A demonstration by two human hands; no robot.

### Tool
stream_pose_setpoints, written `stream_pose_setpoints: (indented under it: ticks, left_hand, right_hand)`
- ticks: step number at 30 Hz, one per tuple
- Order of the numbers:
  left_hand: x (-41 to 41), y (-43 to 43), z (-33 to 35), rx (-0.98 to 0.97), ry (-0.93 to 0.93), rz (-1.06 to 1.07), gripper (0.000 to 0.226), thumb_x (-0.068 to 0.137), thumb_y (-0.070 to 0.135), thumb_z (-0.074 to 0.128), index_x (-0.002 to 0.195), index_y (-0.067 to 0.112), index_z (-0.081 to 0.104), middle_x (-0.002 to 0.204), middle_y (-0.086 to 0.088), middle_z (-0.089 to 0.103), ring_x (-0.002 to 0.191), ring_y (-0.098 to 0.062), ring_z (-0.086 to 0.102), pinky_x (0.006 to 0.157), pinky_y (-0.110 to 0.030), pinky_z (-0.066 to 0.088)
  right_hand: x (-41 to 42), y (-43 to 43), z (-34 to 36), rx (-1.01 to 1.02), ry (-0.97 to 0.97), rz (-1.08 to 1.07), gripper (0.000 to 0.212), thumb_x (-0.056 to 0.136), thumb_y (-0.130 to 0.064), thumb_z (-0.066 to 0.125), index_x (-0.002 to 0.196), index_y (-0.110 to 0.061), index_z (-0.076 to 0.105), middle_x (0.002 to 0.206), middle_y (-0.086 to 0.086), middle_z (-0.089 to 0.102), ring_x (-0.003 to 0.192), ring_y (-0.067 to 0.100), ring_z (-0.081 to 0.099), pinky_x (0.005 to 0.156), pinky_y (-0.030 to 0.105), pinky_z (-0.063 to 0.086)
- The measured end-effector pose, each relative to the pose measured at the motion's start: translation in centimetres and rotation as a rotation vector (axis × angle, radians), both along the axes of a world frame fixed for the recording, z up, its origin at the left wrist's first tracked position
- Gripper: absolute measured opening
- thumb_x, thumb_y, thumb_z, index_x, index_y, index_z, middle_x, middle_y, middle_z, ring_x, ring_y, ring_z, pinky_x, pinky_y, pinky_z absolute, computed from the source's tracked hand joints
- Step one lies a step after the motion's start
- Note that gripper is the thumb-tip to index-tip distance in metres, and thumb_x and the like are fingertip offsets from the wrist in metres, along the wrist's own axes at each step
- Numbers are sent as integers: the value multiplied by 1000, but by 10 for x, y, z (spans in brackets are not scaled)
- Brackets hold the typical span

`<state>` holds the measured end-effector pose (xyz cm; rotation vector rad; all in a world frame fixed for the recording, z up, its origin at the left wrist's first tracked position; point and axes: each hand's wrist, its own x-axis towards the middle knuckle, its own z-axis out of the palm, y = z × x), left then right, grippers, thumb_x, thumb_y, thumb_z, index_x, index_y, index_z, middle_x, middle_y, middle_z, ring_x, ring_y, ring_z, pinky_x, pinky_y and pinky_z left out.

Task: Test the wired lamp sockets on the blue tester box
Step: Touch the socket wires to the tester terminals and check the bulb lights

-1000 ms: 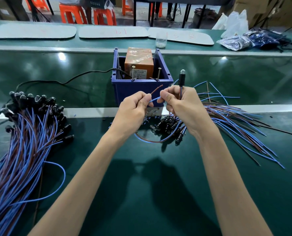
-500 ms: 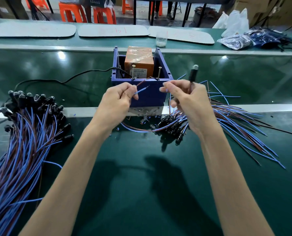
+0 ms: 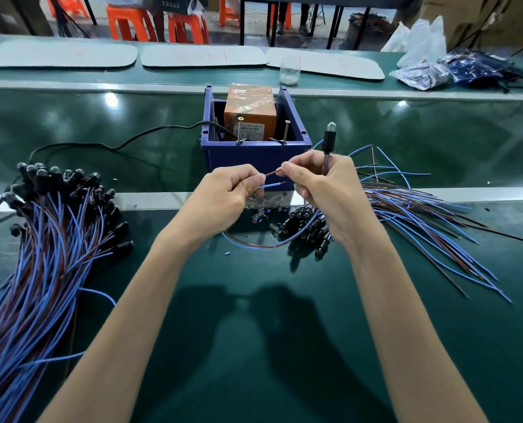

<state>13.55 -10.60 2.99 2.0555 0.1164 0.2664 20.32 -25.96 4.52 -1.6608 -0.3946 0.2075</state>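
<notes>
Pinches blue wire end [image 3: 272, 185] in left hand [image 3: 223, 199], grips lamp socket [image 3: 328, 140] (upright, by its leads) in right hand [image 3: 324, 190].

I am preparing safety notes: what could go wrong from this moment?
The bare ends of the blue wire and brown wire lie close together; they might touch and short on the screws. The left hand pinches near those ends, risking a shock. The hanging loop may snag the loose sockets.

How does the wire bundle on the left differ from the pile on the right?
The left bundle is bigger, the right pile smaller. The left bundle's wires lie gathered together; the right pile's fan out loosely. Both have blue and brown wires with black sockets.
</notes>
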Motion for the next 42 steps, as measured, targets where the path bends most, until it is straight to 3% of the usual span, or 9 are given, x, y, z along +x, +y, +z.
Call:
stream_pose_setpoints:
  ticks: [5,12,18,23,26,30,34,38,42]
  left_hand:
    - [0,3,1,22,-2,1,30,98,22,51,69,23,58,69,-12,52,58,-17,34,54,-29,26]
    - [0,3,1,28,22,-14,31,99,23,50,69,20,58,52,11,39,49,-8,28,47,-22,24]
    - [-1,4,0,46,56,8,32,99,22,50,68,19,57,46,11,37,45,-6,26,46,-22,22]
    - [-3,4,5,111,34,-13,32,99,23,49,69,15,55,49,11,38,48,-7,28,47,-20,24]
    - [-7,13,9,129,20,15,36,100,23,48,64,16,51,49,10,34,48,-7,27,46,-21,22]
    - [-8,32,16,-255,-52,217,38,102,21,44,64,17,47,46,15,29,41,-4,22,39,-17,19]
    - [-6,23,19,-489,-88,245,34,102,23,44,70,15,52,43,17,26,36,0,19,36,-12,18]
    - [-1,-2,15,-645,-119,189,29,103,16,41,79,12,56,46,12,28,41,-2,20,43,-16,17]
    - [3,-23,14,-863,-146,147,25,101,13,43,83,14,61,58,9,45,54,-3,37,49,-11,32]
  right_hand:
    - [0,1,-1,-26,-26,-22,12,86,-11,69,75,-7,70,51,-2,52,42,4,38,44,11,30]
    - [0,2,-3,-61,-68,-47,21,86,-15,68,65,-19,69,58,0,63,50,6,41,55,23,34]
    - [-1,9,-9,-138,-120,-94,27,86,-14,67,60,-24,64,67,-2,68,51,2,44,61,26,36]
    - [-1,5,-6,-146,-150,-62,26,85,-13,66,61,-24,66,46,-19,54,46,-2,44,57,18,32]
    - [2,2,-3,-116,-168,-145,27,86,-10,64,62,-23,66,58,-16,65,52,-5,49,62,19,38]
    - [5,-2,3,29,-88,-197,26,91,-13,61,66,-20,64,79,2,73,47,-2,44,57,18,35]
    - [-6,10,-1,-85,-6,-5,26,100,-30,50,87,-20,70,70,-1,72,41,1,42,48,13,36]
    - [-11,14,0,-41,50,83,48,100,-49,34,91,-22,72,47,-1,51,43,1,47,49,9,37]
    - [-10,11,3,-1,5,57,64,101,-53,23,90,-18,75,49,1,30,42,6,25,44,17,22]
